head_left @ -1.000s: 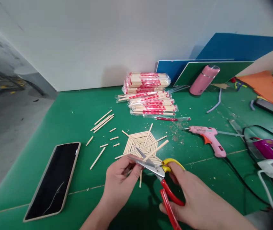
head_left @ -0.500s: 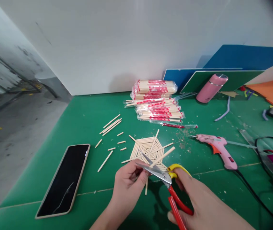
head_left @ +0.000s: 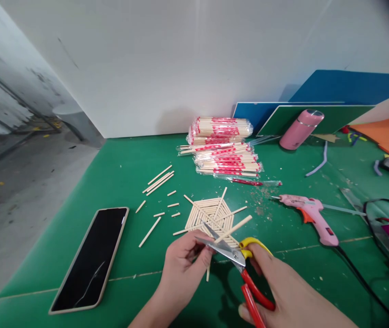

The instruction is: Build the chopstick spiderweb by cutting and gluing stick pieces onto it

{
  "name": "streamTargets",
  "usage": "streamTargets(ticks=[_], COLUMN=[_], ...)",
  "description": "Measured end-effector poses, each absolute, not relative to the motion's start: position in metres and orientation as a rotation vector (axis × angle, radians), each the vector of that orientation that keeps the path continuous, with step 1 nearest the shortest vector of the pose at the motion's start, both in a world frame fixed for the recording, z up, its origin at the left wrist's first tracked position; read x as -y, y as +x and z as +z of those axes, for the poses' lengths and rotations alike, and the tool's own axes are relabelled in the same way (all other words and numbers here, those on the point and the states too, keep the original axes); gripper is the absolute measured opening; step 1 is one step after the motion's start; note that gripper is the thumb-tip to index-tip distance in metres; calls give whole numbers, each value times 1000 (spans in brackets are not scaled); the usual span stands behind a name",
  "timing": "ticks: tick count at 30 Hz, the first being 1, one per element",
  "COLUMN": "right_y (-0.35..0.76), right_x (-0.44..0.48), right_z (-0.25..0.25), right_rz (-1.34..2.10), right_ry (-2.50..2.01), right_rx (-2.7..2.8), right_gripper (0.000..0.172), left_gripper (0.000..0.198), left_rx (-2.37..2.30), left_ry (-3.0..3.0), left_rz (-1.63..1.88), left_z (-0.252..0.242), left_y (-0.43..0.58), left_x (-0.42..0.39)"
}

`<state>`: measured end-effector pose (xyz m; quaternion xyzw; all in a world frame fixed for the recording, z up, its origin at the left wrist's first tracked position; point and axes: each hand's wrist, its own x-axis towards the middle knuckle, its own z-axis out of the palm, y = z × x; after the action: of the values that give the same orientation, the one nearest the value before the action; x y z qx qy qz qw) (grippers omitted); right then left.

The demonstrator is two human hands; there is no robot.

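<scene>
Green tabletop [head_left: 140, 152], pale stick [head_left: 234, 228] crossing the scissors [head_left: 227, 251]

Bare white wall [head_left: 146, 64] stands behind the table. On the green surface, a six-sided lattice of sticks [head_left: 211, 215] lies just beyond my hands. My right hand [head_left: 283, 289] is wrapped around the scissors' handles, blades parted and pointing left. My left hand [head_left: 185, 263], nearer the stick, pinches its near end, partly hidden by a blade. From that pinch the stick's long axis slants away and rightward, apparently running between the blades close to my fingertips.

Left hand [head_left: 186, 262], right hand [head_left: 278, 284] — bare, forearms [head_left: 153, 303] uncovered
</scene>
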<state>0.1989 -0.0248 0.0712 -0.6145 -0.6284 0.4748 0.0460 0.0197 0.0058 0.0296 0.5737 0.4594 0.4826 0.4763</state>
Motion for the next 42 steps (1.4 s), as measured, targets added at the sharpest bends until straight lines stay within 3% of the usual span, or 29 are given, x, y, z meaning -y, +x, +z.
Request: streamTargets(ticks=[15,22,29,42], right_y=[199,196,195,196], right_x=[25,29,29,35], right_z=[72,63,64,57], right_rz=[1388,1361,1337,1417], right_ry=[-1939,-1923,-1861,-1954], right_rx=[1928,1959,1885,1849], right_gripper=[55,32,31,51], left_gripper=[7,15,21,15], left_rx=[-1132,-1012,-975,-1047], left_ry=[1347,1393,1466,1585], left_rz=[1157,1187,1211,1171], left_z=[31,26,24,25], left_y=[18,18,16,19], left_x=[-5,-2,0,2])
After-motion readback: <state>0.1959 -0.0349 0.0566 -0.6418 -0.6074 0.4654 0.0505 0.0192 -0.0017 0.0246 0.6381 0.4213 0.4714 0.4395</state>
